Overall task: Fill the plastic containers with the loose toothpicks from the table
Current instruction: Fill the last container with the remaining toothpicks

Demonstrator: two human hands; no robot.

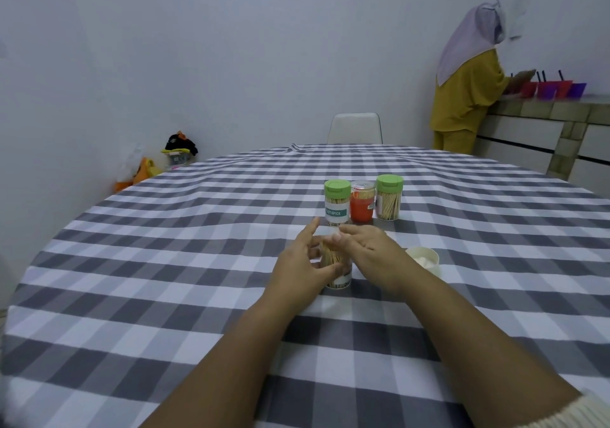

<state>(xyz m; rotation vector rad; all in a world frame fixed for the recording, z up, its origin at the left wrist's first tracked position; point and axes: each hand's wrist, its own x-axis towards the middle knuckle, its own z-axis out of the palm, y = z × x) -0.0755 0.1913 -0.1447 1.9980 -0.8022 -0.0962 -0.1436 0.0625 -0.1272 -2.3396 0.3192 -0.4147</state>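
Two hands | left hand (298, 264) fingers clamp clear round container (336, 269) | right hand (369, 249) fingers straight atop

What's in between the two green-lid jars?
In the head view, a clear jar with an orange label stands between the two green-lid jars, with toothpicks inside.
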